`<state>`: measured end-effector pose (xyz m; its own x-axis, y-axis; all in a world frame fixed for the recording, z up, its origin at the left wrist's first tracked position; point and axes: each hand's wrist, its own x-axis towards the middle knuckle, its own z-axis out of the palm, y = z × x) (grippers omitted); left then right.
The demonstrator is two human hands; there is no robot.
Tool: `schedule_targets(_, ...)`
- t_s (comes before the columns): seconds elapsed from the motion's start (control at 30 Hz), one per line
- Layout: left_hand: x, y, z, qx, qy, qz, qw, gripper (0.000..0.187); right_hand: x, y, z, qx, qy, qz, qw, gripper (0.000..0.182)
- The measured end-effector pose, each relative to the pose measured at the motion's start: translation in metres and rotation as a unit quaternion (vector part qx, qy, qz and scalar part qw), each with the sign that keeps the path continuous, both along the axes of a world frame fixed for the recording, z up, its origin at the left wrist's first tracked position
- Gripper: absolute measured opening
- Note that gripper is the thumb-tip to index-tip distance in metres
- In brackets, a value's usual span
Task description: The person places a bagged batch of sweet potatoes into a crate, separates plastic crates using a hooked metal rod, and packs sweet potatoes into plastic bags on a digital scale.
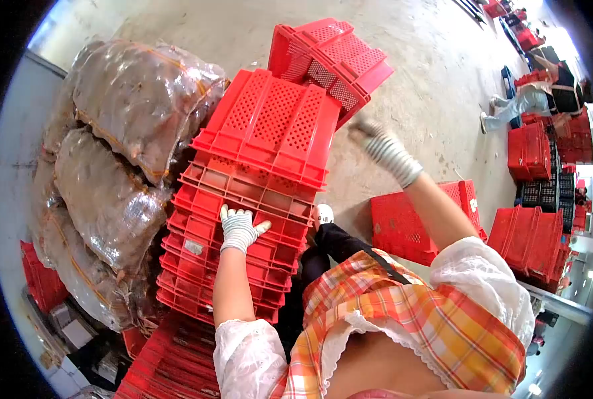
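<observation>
A stack of red plastic crates [263,126] stands in front of me, nested into one another. My left hand [240,229], in a striped white glove, rests on the ribbed rims at the stack's side, fingers spread and holding nothing that I can see. Beyond the stack, a tilted red crate [333,56] leans against its far end. My right hand [382,143], gloved too, is in the air to the right of the stack, near that crate; its fingers are smeared by motion.
Plastic-wrapped bundles [133,100] are piled along the left. A red crate [409,223] lies on the floor [436,100] below my right arm. More red crates [526,243] stand at the right, and another person [543,100] bends near them.
</observation>
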<state>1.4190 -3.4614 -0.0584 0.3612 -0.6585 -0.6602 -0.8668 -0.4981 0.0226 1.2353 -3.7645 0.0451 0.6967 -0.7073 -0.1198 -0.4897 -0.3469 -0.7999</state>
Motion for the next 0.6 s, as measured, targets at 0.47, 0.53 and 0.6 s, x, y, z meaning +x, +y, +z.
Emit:
schedule_targets(0.47,0.001,-0.016,0.006,0.089,0.01,0.0,0.996,0.091,0.017,0.061,-0.094,0.021,0.267,0.203,0.942,0.049)
schedule_targets(0.53,-0.002,-0.018,0.005,0.094,-0.009,-0.018,0.995,0.089,0.023,0.058,-0.104,0.011,0.284,0.25,0.925,0.042)
schedule_targets(0.6,-0.001,-0.011,-0.005,0.077,-0.006,-0.026,0.997,0.089,0.027,0.051,-0.095,0.022,0.32,0.274,0.907,0.039)
